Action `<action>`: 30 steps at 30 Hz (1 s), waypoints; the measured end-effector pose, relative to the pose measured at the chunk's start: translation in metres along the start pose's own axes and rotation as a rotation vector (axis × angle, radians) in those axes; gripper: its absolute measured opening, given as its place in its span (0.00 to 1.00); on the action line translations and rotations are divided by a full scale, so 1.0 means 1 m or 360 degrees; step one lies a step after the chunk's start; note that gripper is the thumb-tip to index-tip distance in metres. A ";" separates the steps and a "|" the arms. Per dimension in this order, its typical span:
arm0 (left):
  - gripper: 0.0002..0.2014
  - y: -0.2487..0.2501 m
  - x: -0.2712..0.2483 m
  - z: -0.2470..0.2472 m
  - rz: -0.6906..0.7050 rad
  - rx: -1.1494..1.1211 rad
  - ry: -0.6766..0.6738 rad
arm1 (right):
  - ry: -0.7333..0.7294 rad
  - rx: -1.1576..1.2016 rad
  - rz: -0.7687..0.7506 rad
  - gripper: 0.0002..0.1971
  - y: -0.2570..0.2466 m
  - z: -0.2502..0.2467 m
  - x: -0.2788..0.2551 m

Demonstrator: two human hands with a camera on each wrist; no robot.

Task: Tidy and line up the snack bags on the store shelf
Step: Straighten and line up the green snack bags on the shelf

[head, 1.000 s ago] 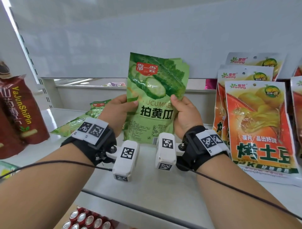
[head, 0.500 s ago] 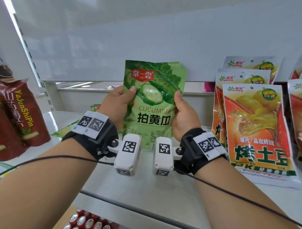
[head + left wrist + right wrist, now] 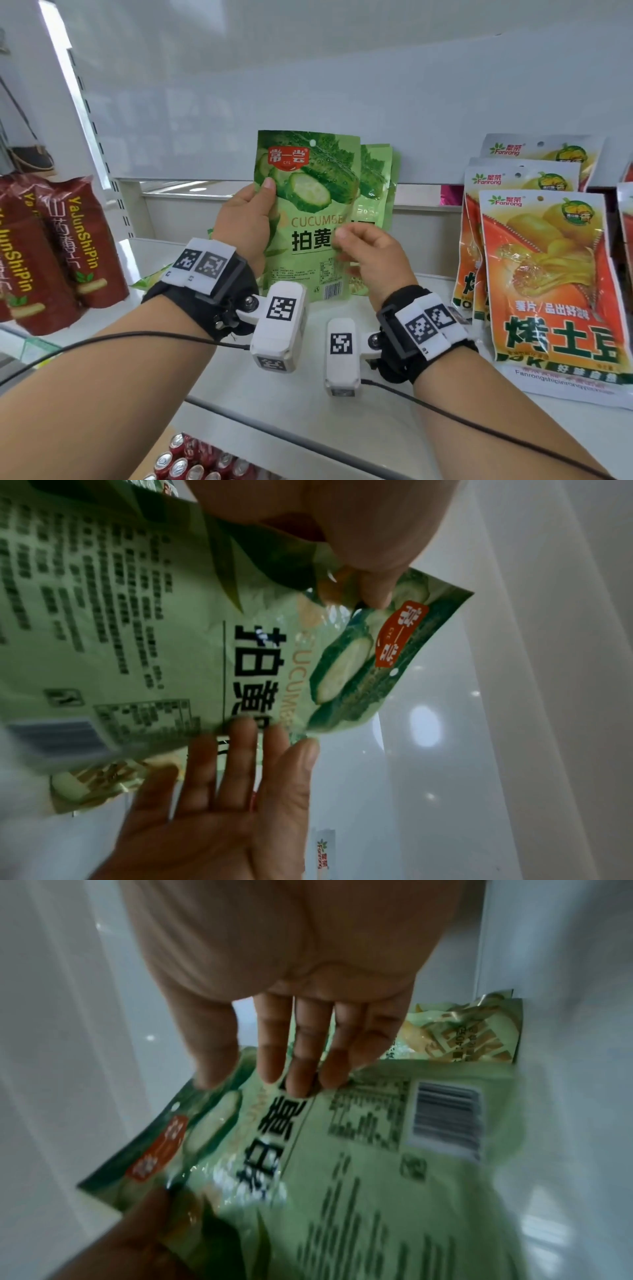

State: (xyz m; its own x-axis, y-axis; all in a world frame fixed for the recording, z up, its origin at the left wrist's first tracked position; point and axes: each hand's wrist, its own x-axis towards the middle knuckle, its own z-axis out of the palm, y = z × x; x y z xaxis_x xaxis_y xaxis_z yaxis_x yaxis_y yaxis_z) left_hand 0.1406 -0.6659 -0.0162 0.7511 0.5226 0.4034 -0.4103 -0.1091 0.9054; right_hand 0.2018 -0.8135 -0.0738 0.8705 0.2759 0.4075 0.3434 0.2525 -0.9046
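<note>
We hold the front cucumber bag [image 3: 305,219] upright at the middle of the shelf [image 3: 239,359], its bottom edge on or just above the shelf surface; which of the two we cannot tell. More cucumber bags [image 3: 375,192] stand just behind it, offset toward 3 o'clock. Our left hand [image 3: 245,222] grips the bag's 9 o'clock edge, thumb on the printed face, fingers presumably behind. Our right hand [image 3: 368,260] is relaxed, fingers straight, at the 3 o'clock edge; the wrist views show the fingertips [image 3: 298,1088] at that edge, with no curl around it.

We judge the bag light, thin and glossy, so it probably flexes and slips under a loose grip. The side seams and the top seal look to be the stiffest parts. We take hold at both side edges near mid-height and avoid squeezing the filled centre, since the contents may crush.

The potato bags [image 3: 548,281] stand at 3 o'clock, the red bags [image 3: 68,253] at 9 o'clock.
</note>
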 end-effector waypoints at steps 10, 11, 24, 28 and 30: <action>0.09 -0.010 0.003 -0.006 -0.0076 0.0134 -0.0150 | -0.0027 -0.0096 -0.0017 0.16 0.007 0.011 0.000; 0.14 -0.016 0.007 -0.012 -0.0081 0.0282 -0.0102 | -0.0015 -0.0147 -0.0017 0.17 0.008 0.010 -0.001; 0.20 -0.060 0.036 -0.054 -0.0351 0.0348 0.0090 | 0.0509 -0.0279 0.0234 0.12 0.028 -0.023 0.018; 0.33 -0.062 0.049 -0.066 -0.0364 0.0530 0.0327 | 0.0489 -0.0397 0.0341 0.20 0.038 -0.026 0.024; 0.39 -0.061 0.053 -0.069 -0.0339 0.0740 0.0488 | 0.0483 -0.0404 0.0368 0.22 0.042 -0.026 0.027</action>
State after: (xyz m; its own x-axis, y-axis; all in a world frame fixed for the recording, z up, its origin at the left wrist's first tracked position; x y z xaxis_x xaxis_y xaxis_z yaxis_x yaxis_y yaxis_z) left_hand 0.1694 -0.5733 -0.0593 0.5798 0.7865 0.2124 0.0548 -0.2978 0.9530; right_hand 0.2486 -0.8193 -0.1036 0.9854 0.0048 0.1703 0.1704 -0.0293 -0.9849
